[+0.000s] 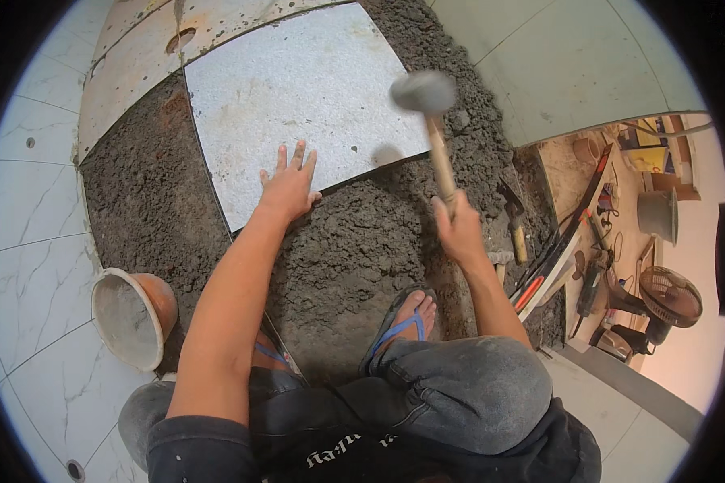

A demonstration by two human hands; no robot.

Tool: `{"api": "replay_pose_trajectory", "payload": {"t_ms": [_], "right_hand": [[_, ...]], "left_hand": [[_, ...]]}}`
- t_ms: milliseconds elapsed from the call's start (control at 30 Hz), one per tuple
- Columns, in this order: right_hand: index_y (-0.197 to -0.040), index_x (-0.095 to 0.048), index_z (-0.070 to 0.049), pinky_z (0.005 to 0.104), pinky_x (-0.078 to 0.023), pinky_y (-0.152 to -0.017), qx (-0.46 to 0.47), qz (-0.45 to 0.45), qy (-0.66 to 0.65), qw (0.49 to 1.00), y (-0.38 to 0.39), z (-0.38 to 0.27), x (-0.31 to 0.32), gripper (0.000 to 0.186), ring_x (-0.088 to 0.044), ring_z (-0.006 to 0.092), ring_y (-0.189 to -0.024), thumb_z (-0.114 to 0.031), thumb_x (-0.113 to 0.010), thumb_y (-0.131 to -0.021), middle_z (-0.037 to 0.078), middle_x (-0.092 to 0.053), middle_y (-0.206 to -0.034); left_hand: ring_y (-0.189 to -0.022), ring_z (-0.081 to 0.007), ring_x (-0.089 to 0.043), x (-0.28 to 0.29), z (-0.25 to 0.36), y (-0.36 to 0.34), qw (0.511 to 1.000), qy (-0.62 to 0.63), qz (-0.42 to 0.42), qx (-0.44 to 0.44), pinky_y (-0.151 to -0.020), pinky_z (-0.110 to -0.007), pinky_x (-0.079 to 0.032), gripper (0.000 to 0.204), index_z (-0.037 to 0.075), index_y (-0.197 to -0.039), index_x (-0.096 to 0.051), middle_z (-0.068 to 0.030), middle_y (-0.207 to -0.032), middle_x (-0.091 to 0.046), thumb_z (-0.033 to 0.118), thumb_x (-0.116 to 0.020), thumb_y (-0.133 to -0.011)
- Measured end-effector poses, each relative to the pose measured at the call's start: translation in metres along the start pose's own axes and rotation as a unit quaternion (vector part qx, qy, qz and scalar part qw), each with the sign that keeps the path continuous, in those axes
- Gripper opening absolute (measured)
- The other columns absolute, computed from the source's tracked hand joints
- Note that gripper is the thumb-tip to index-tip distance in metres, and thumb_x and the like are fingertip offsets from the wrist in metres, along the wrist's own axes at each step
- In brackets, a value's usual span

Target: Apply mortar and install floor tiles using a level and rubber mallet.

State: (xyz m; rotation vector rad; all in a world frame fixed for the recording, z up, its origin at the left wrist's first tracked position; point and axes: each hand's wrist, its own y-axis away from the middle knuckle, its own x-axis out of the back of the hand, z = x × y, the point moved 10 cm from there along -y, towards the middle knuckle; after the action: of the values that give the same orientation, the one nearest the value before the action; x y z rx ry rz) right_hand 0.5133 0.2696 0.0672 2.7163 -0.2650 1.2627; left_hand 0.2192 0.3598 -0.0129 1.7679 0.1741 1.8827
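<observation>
My left hand [288,190] lay on the tile [302,88], fingers wide. My right hand [460,229] gripped a raised mallet [437,143].

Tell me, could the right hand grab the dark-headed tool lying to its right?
Probably not while the right hand grips the mallet, though the dark-headed tool lies nearby, its handle apparently uncovered.

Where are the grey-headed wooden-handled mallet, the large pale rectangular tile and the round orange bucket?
Grey-headed wooden-handled mallet [440,157]: head view, on its handle.
Large pale rectangular tile [298,97]: head view, middle of its upper face.
Round orange bucket [159,295]: head view, on its outer wall.
</observation>
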Motion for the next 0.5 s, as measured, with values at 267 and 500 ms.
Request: {"api": "replay_pose_trajectory", "payload": {"t_ms": [267,500], "right_hand": [[-0.101,-0.055,-0.001,0.043,-0.05,-0.059,0.016,-0.074,0.233,0.97,-0.005,0.01,-0.003,0.031,-0.067,0.0353,-0.065,-0.031,-0.063,-0.098,0.024,-0.065,-0.073],[-0.094,-0.055,0.001,0.0484,-0.05,-0.062,0.008,0.04,-0.031,0.999,-0.007,0.013,0.011,0.038,-0.068,0.0434,-0.071,-0.036,-0.065,-0.097,0.025,-0.066,-0.075]], "left_hand": [[-0.154,-0.0408,-0.014,0.002,0.0,0.001,1.0,0.003,0.018,-0.005,-0.111,-0.072,-0.034,0.09,0.021,-0.161,-0.023,-0.0076,-0.17,-0.009,0.037,-0.075,-0.089],[-0.154,-0.0407,-0.014,0.005,-0.001,-0.002,0.999,0.0,0.035,0.003,-0.111,-0.073,-0.033,0.09,0.021,-0.16,-0.023,-0.0075,-0.17,-0.009,0.038,-0.075,-0.088]]}}
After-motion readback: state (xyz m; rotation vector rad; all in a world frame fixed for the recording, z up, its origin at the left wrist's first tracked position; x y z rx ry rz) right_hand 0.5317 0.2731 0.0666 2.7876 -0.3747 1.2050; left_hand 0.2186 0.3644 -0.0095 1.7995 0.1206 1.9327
